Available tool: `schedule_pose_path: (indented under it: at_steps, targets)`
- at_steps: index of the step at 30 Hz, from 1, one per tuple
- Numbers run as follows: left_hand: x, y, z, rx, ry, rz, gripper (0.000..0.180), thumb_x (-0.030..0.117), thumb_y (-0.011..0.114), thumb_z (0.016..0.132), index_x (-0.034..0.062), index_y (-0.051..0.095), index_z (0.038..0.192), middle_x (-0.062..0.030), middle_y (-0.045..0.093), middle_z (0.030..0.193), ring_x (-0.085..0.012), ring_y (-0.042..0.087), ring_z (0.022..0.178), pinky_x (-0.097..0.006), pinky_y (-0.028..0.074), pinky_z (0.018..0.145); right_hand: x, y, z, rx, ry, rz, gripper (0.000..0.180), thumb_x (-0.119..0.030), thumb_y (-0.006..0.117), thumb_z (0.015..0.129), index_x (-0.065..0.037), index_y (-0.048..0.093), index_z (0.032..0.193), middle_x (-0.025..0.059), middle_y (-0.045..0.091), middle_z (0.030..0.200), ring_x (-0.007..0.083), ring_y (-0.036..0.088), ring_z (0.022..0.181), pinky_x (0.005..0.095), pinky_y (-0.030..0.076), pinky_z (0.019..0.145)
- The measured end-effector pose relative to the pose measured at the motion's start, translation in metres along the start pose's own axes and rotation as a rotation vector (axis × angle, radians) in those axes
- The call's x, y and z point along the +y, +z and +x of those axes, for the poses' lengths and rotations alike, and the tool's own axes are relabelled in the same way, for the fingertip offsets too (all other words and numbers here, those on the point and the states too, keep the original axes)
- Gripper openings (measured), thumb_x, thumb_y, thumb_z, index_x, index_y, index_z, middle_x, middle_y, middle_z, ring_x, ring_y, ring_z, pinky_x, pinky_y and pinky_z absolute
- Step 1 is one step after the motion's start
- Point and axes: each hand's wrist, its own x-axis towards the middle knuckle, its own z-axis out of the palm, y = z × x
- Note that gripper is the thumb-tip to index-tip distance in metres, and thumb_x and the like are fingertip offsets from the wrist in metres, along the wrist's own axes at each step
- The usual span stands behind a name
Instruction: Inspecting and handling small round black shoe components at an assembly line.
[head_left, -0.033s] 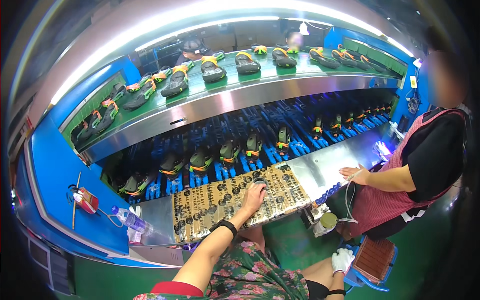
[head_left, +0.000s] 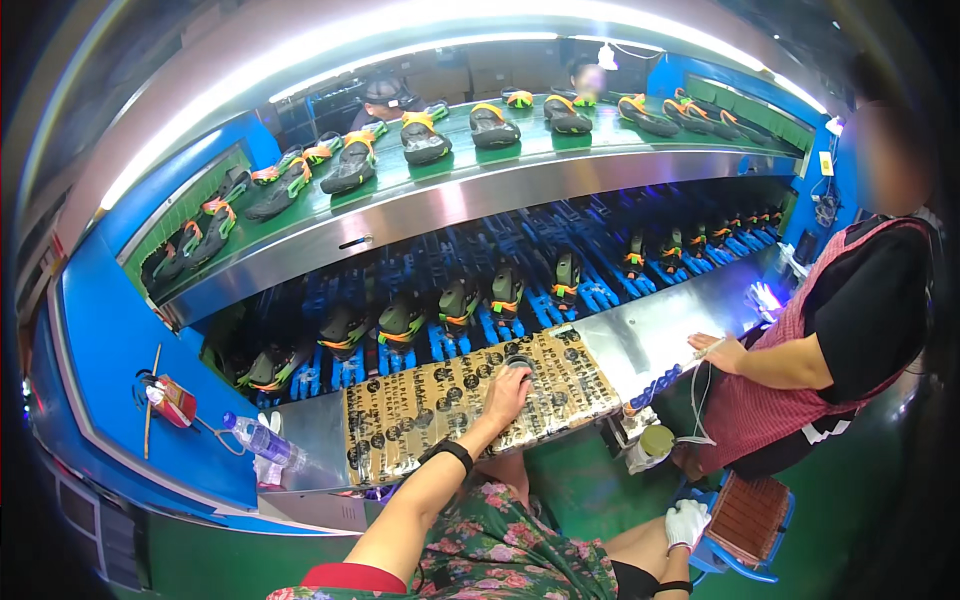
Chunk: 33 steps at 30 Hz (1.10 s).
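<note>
My left hand (head_left: 507, 396) rests on a board wrapped in brown printed packing tape (head_left: 430, 410), its fingers curled round a small dark round thing (head_left: 520, 362) that I cannot name. A black band circles that wrist. Lower right, my right hand (head_left: 687, 523), in a white glove, lies on my knee beside a stool and appears to hold nothing. Just beyond the board, several dark shoes with orange and green trim, such as this shoe (head_left: 458, 305), stand on blue racks (head_left: 350, 372). No shoe is touched by either hand.
More shoes ride a green upper belt (head_left: 450, 165) behind a metal edge. A water bottle (head_left: 262, 440) and a red box (head_left: 175, 402) are at left. At right stands a co-worker in a red checked apron (head_left: 770, 370), near a round greenish container (head_left: 656, 443) and a blue stool (head_left: 750, 520).
The co-worker's bare hand at the metal ledge has shifted slightly to the right. My hands and the shoes look the same.
</note>
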Motion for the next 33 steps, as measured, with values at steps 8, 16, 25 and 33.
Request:
schedule_pose_path:
  at_steps: [8, 16, 25, 33]
  targets:
    - [0.001, -0.004, 0.001, -0.018, -0.020, 0.023, 0.019, 0.009, 0.068, 0.091, 0.0051, 0.063, 0.109, -0.0159, 0.071, 0.098, -0.0357, 0.064, 0.098, -0.044, 0.052, 0.084, -0.001, -0.001, 0.000, 0.047, 0.019, 0.089, 0.017, -0.022, 0.068, 0.074, -0.010, 0.076, 0.084, 0.0070, 0.074, 0.098, 0.0289, 0.060, 0.105, 0.0457, 0.042, 0.095]
    - [0.008, -0.002, 0.001, -0.017, -0.058, 0.037, 0.019, 0.008, 0.068, 0.091, 0.0050, 0.063, 0.108, -0.0160, 0.070, 0.099, -0.0367, 0.064, 0.099, -0.046, 0.052, 0.084, -0.022, -0.005, 0.006, -0.015, -0.085, 0.005, 0.019, -0.024, 0.069, 0.074, -0.009, 0.075, 0.085, 0.0106, 0.071, 0.100, 0.0308, 0.059, 0.105, 0.0455, 0.042, 0.095]
    - [0.000, 0.002, -0.002, -0.002, -0.076, 0.023, 0.024, 0.008, 0.068, 0.090, 0.0056, 0.064, 0.114, -0.0169, 0.070, 0.103, -0.0374, 0.064, 0.103, -0.046, 0.053, 0.088, -0.010, -0.005, 0.000, 0.033, -0.075, 0.101, 0.016, -0.023, 0.069, 0.074, -0.011, 0.074, 0.084, 0.0069, 0.072, 0.101, 0.0293, 0.059, 0.109, 0.0453, 0.042, 0.097]
    - [0.007, 0.001, -0.001, 0.010, -0.074, 0.023, 0.029, 0.009, 0.067, 0.091, 0.0061, 0.062, 0.119, -0.0179, 0.070, 0.107, -0.0375, 0.063, 0.104, -0.046, 0.052, 0.087, -0.029, -0.010, 0.002, -0.013, -0.114, -0.041, 0.019, -0.024, 0.067, 0.076, -0.011, 0.076, 0.087, 0.0084, 0.073, 0.101, 0.0295, 0.060, 0.108, 0.0449, 0.042, 0.096]
